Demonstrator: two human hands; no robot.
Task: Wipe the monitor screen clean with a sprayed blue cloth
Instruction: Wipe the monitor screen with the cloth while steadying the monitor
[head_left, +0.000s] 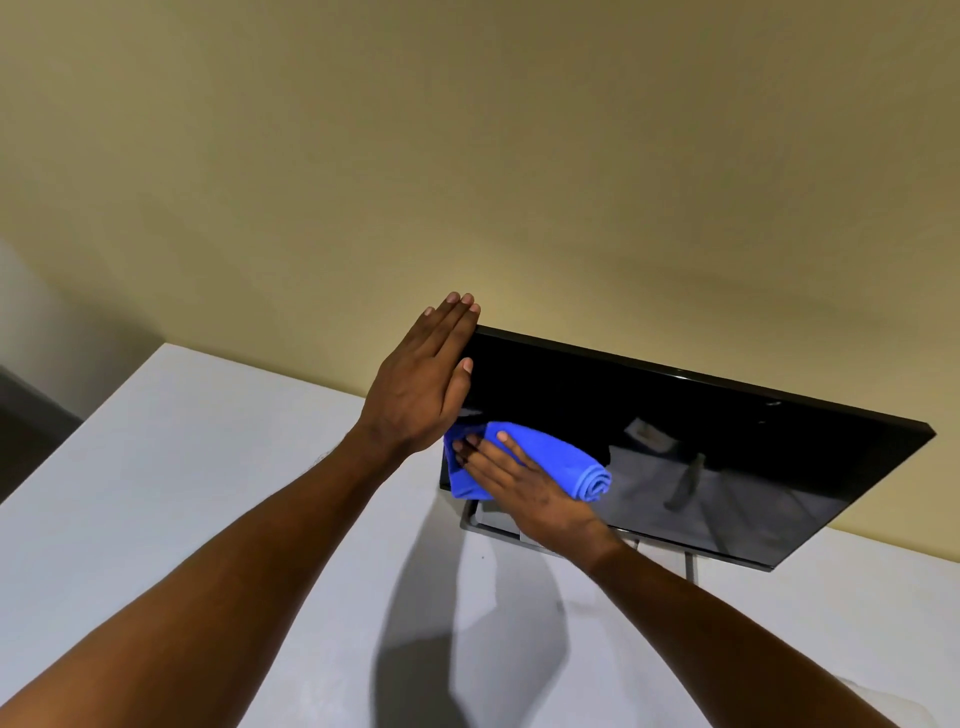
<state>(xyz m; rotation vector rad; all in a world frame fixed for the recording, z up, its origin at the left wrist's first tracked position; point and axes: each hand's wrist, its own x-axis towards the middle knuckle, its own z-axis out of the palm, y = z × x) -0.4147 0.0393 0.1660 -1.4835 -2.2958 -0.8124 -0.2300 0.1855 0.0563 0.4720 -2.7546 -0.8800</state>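
The soft blue microfibre cloth (563, 462), folded into a loose roll, lies against the lower left part of the flat black monitor screen (701, 436), its left end reaching the screen's bottom left corner and its rolled end pointing right. The right hand (524, 488) lies flat on top of it. Its fingers (488, 452) are stretched out nearly straight and slightly spread across the left half of the cloth, pressing it onto the glass rather than curling round it; the fingertips lie near the cloth's left edge, and the roll sticks out beyond the back of the hand to the right. Whether the thumb is tucked under the cloth cannot be told.

The left hand (418, 382) is flat against the screen's upper left corner, fingers straight and together and reaching just above the top edge, the thumb lying on the glass. It holds nothing.

The dark screen tilts back and shows dim reflections. It stands on a grey metal frame stand (485, 525) on a white table (208, 467) before a plain beige wall (467, 156).
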